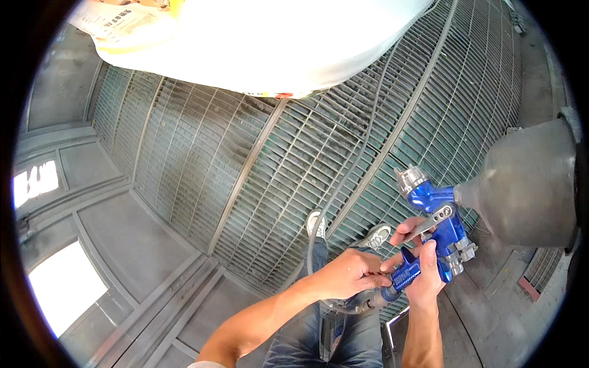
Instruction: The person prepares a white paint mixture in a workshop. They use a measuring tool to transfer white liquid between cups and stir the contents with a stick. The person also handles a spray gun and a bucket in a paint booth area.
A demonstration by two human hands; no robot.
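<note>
A blue spray gun (451,230) with a silver nozzle and trigger is held in front of me, its nozzle pointing up and to the left. My right hand (427,279) wraps its handle, with a finger or two by the trigger. The cup (524,184) fixed to the gun is large, grey and cloudy. Closed fingers of my left hand (350,275) press together against the near side of the handle; whether they pinch a small part there is hidden. A grey hose (359,162) joins the handle's lower end at a metal fitting (371,302).
Metal floor grating (300,165) lies under my shoes (316,224). At the top is a big, glaring white rounded object (257,43), with a printed bag-like sheet (132,24) at its left. A grey panelled wall (126,242) with bright windows (67,285) rises at left.
</note>
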